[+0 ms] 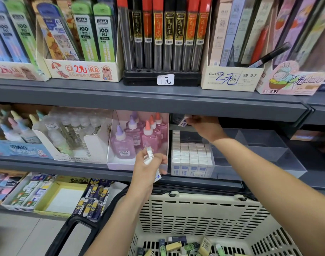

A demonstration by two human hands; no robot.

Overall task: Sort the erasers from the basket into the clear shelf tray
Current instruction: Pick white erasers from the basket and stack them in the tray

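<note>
A clear shelf tray (211,169) on the middle shelf holds several rows of white erasers (190,154). My right hand (204,126) reaches under the upper shelf above the tray's back and pinches one white eraser (183,121). My left hand (148,167) hovers in front of the shelf, left of the tray, gripping a few white erasers (149,156). Below, the beige slotted basket (204,215) holds several loose erasers (185,247) in mixed colours at its bottom.
A box of pink glue bottles (137,137) stands just left of the tray. Empty clear compartments (259,145) lie to its right. The grey upper shelf edge (158,100) hangs low over the tray. Eraser boxes (47,193) fill the lowest shelf. The basket's black handle (80,226) hangs left.
</note>
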